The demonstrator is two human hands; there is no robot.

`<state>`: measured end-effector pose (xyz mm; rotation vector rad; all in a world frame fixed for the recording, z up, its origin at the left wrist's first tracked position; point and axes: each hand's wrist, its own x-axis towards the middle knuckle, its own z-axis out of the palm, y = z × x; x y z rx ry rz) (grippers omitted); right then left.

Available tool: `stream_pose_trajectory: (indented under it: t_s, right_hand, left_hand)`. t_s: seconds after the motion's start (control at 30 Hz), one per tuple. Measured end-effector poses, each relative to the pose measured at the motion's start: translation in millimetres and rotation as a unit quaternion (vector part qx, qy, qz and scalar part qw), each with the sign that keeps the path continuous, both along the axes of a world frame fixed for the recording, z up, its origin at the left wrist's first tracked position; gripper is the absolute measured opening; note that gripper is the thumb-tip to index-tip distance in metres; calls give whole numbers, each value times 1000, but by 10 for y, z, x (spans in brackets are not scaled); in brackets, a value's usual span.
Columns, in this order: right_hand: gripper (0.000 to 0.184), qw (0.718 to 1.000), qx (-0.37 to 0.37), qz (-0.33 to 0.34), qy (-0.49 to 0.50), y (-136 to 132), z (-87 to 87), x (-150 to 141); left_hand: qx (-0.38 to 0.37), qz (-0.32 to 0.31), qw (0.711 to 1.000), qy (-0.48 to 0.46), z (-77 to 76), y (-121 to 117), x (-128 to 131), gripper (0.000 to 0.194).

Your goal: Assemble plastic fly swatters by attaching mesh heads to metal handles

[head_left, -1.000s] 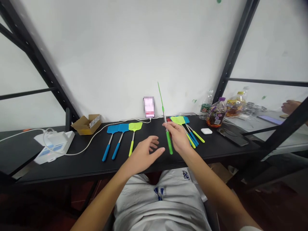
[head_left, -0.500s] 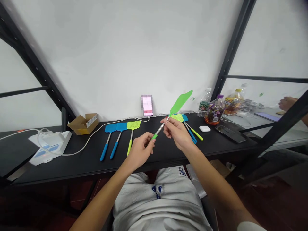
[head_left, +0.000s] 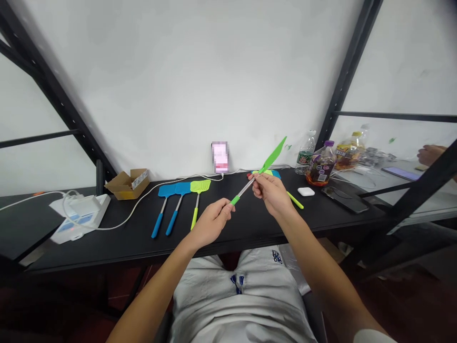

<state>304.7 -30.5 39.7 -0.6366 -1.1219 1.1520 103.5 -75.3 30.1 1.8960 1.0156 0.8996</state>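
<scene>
A green fly swatter (head_left: 274,156) is held slantwise above the black table, its blade up at the right and seen nearly edge-on. My left hand (head_left: 213,220) is closed around its green handle. The fingers of my right hand (head_left: 272,193) pinch the metal shaft just below the blade. On the table left of my hands lie two blue fly swatters (head_left: 183,188) and a yellow-green fly swatter (head_left: 200,186), side by side. Behind my right hand are more swatters, with a yellow-green handle (head_left: 295,200) showing; the rest is mostly hidden.
A lit phone (head_left: 220,157) leans on the wall. At left are an open cardboard box (head_left: 127,185) and a white power strip (head_left: 84,219) with cables. Bottles (head_left: 321,164), a white earphone case (head_left: 306,191) and a dark phone (head_left: 344,199) stand or lie at right. Another person's hand (head_left: 430,155) shows far right.
The green swatter has turned about its shaft, so its blade now looks narrower. My right hand has shifted slightly up the shaft towards the blade. Both hands keep their hold.
</scene>
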Motion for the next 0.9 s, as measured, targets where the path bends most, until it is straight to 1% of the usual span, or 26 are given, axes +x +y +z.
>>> stream_pose_trajectory:
  t_s: [0.17,0.3,0.4,0.47,0.5,0.57,0.63,0.67,0.73,0.8,0.87,0.9]
  right_hand:
    - [25,1000,-3,-12,15,97,-76,-15]
    - [25,999,-7,-25,38,139,-103,-27]
    - [26,998,-5,-45,49,150,-120,-68]
    - [26,997,4,-59,54,153,-132,-112]
    - [25,996,8,-65,56,157,-137,-129]
    - [24,994,19,-83,66,179,-137,-123]
    - [23,987,32,-129,87,220,-120,-33]
    - [22,981,39,-159,100,245,-104,45]
    - [22,966,60,-222,121,291,-60,235]
    - [22,963,67,-230,120,315,-13,401]
    - [22,967,61,-221,109,303,19,464]
    - [21,972,54,-207,98,285,25,447]
  left_hand:
    - [-59,-46,996,-38,-63,43,20,36]
    - [-107,-67,989,-77,-96,67,55,37]
    - [-121,-74,987,-70,-99,74,65,37]
    - [-98,-66,992,-43,-100,75,56,36]
    - [-67,-55,996,-17,-100,72,48,36]
    - [26,-9,998,63,-101,57,29,32]
    - [112,52,978,166,-98,32,13,27]
    - [135,75,965,213,-95,21,7,24]
    - [146,99,945,274,-92,12,-4,20]
    - [139,104,945,278,-97,33,-20,17]
    - [124,110,960,226,-108,81,-46,14]
    - [117,119,968,189,-113,109,-62,11]
